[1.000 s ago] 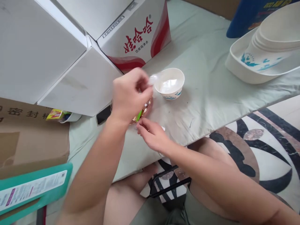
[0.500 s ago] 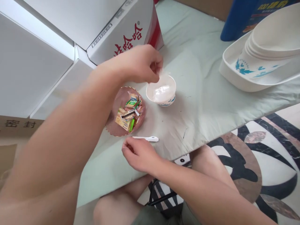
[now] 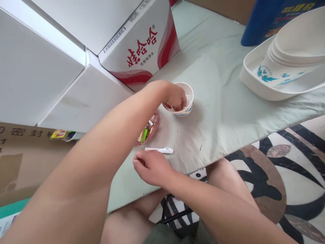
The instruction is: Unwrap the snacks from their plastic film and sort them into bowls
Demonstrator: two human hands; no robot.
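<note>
My left hand [image 3: 177,99] reaches down into a white paper bowl [image 3: 189,91] with blue leaf prints. Its fingers are curled inside the bowl, and what they hold, if anything, is hidden. Beneath my left forearm, partly covered by it, sits a pink ribbed dish [image 3: 155,128] with a gold rim, holding several small wrapped snacks [image 3: 145,135]. My right hand [image 3: 151,167] rests near the table's front edge, loosely closed with nothing visible in it. Just beyond its knuckles lies a slim white plastic tool [image 3: 164,150] with a slot at one end.
White cartons [image 3: 63,98] and a red-lettered carton [image 3: 142,51] stand at the left and back. At the right, stacked paper bowls [image 3: 281,69] lie tilted in a white tray [image 3: 245,76], near a blue package [image 3: 259,23]. A pale green cloth [image 3: 215,101] covers the table.
My left hand has moved from above the bowl's rim down into it, and its forearm now covers more of the pink dish. My right hand has stayed in place.
</note>
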